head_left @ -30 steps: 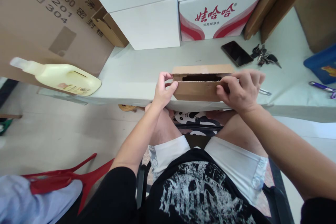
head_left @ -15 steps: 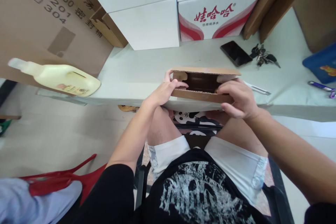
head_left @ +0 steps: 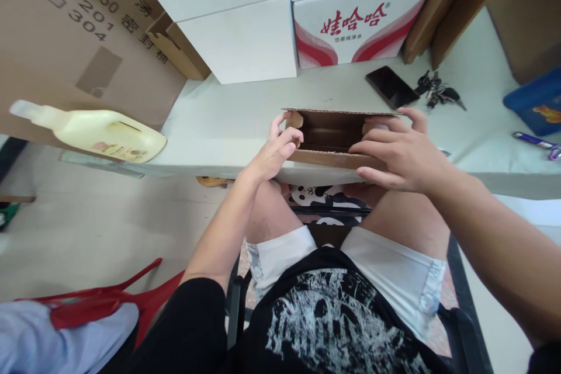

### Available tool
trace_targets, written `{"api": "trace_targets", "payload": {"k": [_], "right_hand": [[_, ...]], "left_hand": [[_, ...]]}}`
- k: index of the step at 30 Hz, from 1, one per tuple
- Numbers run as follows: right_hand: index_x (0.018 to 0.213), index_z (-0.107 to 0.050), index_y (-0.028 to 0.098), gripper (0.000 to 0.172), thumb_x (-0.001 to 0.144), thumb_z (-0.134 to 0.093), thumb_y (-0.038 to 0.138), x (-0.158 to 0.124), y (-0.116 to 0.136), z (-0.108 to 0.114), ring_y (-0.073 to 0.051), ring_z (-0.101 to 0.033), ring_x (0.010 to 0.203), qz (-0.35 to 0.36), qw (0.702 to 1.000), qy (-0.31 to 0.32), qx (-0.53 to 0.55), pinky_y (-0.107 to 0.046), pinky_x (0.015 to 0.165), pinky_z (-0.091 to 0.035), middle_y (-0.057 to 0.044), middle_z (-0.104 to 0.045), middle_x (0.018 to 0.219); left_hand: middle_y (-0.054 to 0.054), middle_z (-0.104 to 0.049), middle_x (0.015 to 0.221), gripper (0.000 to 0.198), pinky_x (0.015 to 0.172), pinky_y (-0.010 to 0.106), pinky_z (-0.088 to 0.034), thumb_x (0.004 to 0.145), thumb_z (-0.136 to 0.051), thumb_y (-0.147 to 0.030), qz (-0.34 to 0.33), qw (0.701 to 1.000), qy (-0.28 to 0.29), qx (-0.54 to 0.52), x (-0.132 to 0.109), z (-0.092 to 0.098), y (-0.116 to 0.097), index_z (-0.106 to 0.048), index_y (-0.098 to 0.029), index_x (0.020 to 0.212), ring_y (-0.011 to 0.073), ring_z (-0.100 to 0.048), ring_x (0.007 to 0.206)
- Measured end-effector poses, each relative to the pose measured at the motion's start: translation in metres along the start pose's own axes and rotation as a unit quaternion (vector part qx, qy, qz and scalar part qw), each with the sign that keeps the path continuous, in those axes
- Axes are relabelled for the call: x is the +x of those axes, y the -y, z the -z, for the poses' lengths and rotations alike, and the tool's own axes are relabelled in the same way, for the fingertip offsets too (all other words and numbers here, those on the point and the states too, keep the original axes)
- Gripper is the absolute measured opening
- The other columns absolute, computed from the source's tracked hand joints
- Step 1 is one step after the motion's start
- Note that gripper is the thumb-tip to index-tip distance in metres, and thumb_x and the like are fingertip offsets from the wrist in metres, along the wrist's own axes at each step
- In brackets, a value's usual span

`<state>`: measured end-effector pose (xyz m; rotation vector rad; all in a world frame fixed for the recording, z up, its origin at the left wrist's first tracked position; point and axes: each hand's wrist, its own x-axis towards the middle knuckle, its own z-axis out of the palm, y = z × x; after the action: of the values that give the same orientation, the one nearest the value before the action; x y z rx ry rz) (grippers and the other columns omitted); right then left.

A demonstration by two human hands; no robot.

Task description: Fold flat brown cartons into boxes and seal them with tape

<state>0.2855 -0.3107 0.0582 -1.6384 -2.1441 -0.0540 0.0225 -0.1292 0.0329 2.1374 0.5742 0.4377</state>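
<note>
A small brown cardboard box [head_left: 324,158] stands at the table's front edge with its top open toward me. Its inside looks dark, and I make out nothing in it. At the box's left end, my left hand [head_left: 277,149] grips the wall, fingertips bent over the rim beside a rounded end flap [head_left: 294,120]. My right hand [head_left: 398,149] holds the right end, several fingers reaching over the rim into the opening and the thumb outside the front wall. That hand covers most of the right end.
Behind the box are a black phone [head_left: 392,86] and a bunch of keys [head_left: 438,90]. White cartons [head_left: 239,47] stand at the back. A pale yellow bottle [head_left: 109,133] lies to the left. On the right are a blue container [head_left: 537,104] and a purple pen-like item [head_left: 532,140].
My right hand has moved further over the box's right end, its fingers more spread, covering most of the utility knife. My left fingers have drawn back toward the rim. The opening has tipped slightly toward me.
</note>
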Motion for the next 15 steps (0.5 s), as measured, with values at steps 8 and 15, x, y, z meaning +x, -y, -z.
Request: {"api": "trace_targets", "payload": {"k": [8,15], "right_hand": [[0.07,-0.06,0.027,0.036,0.084,-0.071,0.058,-0.012,0.009,-0.031,-0.042,-0.059,0.123,-0.102,0.977,-0.186,-0.015,-0.067,0.11,-0.031,-0.007,-0.067,0.082],[0.084,-0.059,0.028,0.047,0.086,-0.052,0.074,-0.025,0.008,-0.044,-0.042,-0.061,0.12,-0.089,0.958,-0.266,0.059,-0.064,0.102,-0.043,-0.01,-0.064,0.086]], "left_hand": [[0.015,-0.032,0.155,0.05,0.105,0.053,-0.049,0.078,-0.077,-0.063,-0.041,0.997,-0.05,0.04,-0.007,-0.005,-0.002,-0.051,-0.025,0.097,0.0412,-0.026,0.154],[0.018,-0.038,0.155,0.062,0.111,0.056,-0.044,0.074,-0.078,-0.072,-0.066,0.994,-0.084,0.025,-0.009,-0.004,0.01,-0.041,-0.026,0.092,0.0407,-0.032,0.154]]}}
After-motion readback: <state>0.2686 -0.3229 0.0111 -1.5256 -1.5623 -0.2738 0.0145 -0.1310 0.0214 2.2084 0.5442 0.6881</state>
